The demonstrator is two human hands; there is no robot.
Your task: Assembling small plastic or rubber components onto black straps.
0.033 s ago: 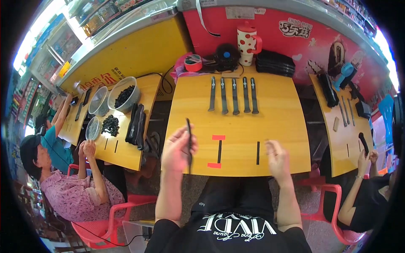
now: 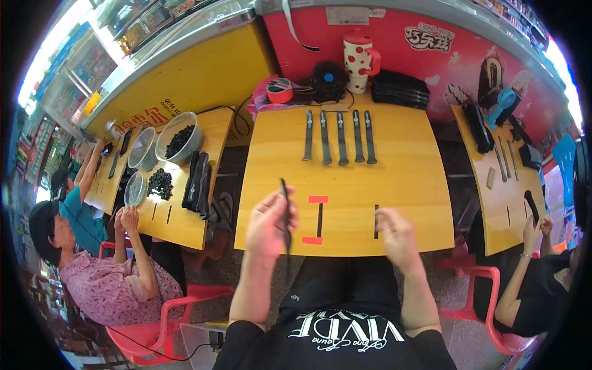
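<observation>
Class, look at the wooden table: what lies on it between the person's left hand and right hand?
In the head view, between the left hand and right hand lie two black marks: one with red tape ends, one plain.

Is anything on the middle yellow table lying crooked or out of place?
Hardly. The five dark grey strips lie in a neat row, though the leftmost leans slightly outward. The left hand holds a thin black strip upright above the yellow wooden table; the right hand is blurred.
</observation>
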